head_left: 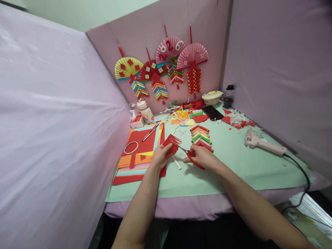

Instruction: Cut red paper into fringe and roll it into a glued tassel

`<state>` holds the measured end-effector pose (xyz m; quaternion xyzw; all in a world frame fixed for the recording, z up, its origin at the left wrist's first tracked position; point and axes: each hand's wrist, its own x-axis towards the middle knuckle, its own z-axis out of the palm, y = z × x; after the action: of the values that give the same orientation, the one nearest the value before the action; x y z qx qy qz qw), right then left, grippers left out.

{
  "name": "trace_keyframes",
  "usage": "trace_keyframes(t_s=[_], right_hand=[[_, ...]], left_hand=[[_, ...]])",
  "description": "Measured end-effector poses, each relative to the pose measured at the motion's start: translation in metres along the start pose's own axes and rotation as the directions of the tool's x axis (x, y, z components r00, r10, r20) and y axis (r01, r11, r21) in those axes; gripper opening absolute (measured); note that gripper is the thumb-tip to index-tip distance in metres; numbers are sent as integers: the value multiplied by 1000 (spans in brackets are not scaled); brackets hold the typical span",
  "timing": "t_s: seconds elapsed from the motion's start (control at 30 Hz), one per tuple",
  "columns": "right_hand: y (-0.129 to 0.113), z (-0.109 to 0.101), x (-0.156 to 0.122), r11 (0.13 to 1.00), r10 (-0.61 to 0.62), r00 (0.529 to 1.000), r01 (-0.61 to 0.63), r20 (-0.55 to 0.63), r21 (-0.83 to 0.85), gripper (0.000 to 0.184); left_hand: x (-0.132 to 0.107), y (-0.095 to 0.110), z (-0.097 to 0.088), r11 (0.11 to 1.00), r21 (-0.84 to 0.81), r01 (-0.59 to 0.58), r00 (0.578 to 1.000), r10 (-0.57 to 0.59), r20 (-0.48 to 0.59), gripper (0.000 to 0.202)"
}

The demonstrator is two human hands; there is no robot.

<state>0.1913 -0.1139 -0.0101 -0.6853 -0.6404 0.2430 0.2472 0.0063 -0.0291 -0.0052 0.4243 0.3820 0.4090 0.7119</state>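
Pinched in my left hand [162, 155] is a piece of red paper [171, 143], its far edge cut into thin fringe strips. My right hand [203, 157] is closed around the red handles of a pair of scissors [193, 159]. The scissor blades reach left to the fringed side of the paper; whether they are open there is too fine to tell. Just beyond my right hand lies a firecracker string of rolled coloured paper [201, 136], partly covered by that hand. A white stick-like strip [176, 162] rests on the table between my hands.
Stacked coloured paper [135, 138] lies at left, with a tape ring [131, 148] and a pen-like cutter [149, 132] on it. A glue gun [264, 142] with a cable sits at right. Behind are a phone [212, 112], paper scraps [183, 113], a bottle [145, 111] and hanging paper fans [193, 55].
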Motion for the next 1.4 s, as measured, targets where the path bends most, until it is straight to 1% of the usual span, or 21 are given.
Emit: trace_keyframes(t_s=[0.2,0.4,0.6,0.77,1.0,1.2,1.4], right_hand=[[1,-1,1,1000,5,1000,-6,-20,-8,48],[-1,-1,-2,1000,18,1000,-18,0,11,46],[-4,-2,-2,999,21,1000,-21,20,33,46],[-3,-2,-2,1000,12,1000,-12,-11,1,47],[-4,-4,-3,1000,9,1000,-9,-25,2,48],[-4,-4,-2,1000,11,1000,-11,-24,-9,48],[0,-2,-1,1000,-4,1000,4,-6,4,45]], left_hand=[[1,-1,-1,1000,-2,-4,1000,4,19,30],[0,-1,-1,1000,-4,-9,1000,9,9,30],[1,-4,-3,1000,16,19,998,-20,66,30],[1,-5,-4,1000,19,22,999,-23,48,31],[3,-6,-6,999,22,36,999,-37,31,32],[2,-5,-3,999,11,32,999,-32,41,27],[0,-1,0,998,37,44,999,-45,30,26]])
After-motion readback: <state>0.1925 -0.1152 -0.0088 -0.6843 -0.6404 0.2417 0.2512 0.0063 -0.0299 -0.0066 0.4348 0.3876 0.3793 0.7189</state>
